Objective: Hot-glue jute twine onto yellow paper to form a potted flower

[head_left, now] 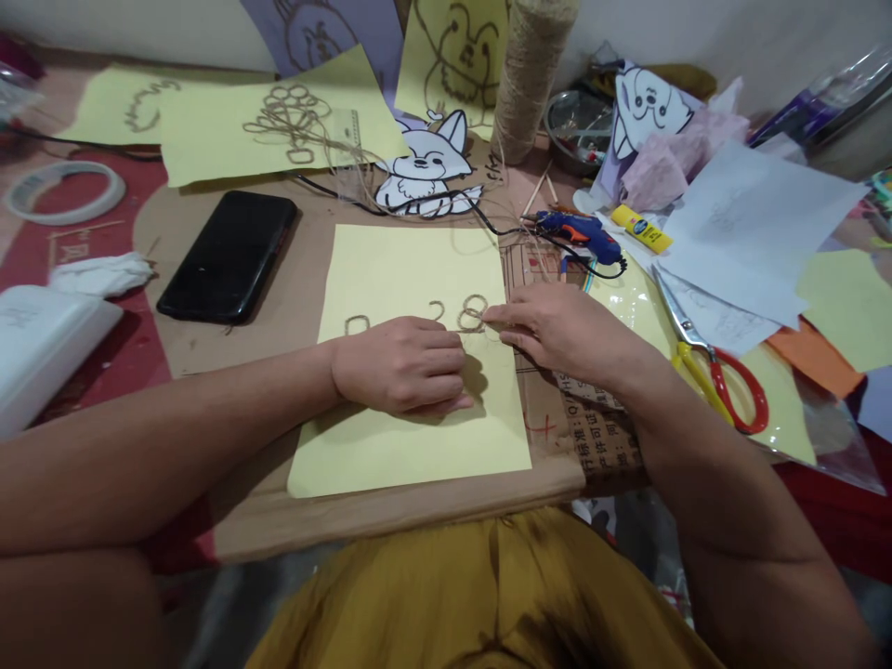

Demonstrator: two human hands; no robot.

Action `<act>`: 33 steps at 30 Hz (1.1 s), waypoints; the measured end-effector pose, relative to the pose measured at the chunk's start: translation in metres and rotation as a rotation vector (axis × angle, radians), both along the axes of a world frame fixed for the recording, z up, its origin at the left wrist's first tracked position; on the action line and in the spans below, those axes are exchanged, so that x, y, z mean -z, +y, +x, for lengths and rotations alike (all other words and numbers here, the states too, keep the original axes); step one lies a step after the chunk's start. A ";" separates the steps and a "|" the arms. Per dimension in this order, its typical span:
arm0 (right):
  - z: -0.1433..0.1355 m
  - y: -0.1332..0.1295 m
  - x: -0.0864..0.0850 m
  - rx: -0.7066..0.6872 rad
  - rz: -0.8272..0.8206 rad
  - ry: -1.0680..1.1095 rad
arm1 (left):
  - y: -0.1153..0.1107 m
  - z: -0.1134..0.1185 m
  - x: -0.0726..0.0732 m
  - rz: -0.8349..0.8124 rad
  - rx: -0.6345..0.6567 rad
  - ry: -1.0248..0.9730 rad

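A yellow paper sheet lies flat in front of me, with number-like shapes formed of brown twine on it. My left hand rests on the sheet with its fingers curled under, covering part of the row; what they hold, if anything, is hidden. At the right end of the row is a twine figure eight. The fingertips of my right hand touch its right side, fingers stretched forward and nothing visible in them. To the left, a squarish twine loop shows above my left wrist.
A black phone and a tape roll lie left. Behind are a twine spool, a paper fox cutout and a yellow sheet with twine loops. Right are a blue glue gun, a glue stick and scissors.
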State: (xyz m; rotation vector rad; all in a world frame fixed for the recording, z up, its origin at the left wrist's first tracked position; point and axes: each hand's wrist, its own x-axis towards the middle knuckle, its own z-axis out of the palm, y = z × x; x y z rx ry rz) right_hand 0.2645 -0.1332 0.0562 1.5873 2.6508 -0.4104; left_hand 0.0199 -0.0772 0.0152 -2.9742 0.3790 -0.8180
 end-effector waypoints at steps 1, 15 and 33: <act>-0.002 -0.001 -0.002 -0.001 -0.006 -0.030 | 0.000 0.000 0.000 -0.010 -0.006 0.014; 0.000 -0.001 0.003 0.034 -0.021 0.077 | 0.000 0.000 0.006 -0.016 -0.334 -0.059; 0.007 0.006 0.012 0.055 -0.020 0.203 | 0.009 0.005 0.016 -0.178 -0.607 0.018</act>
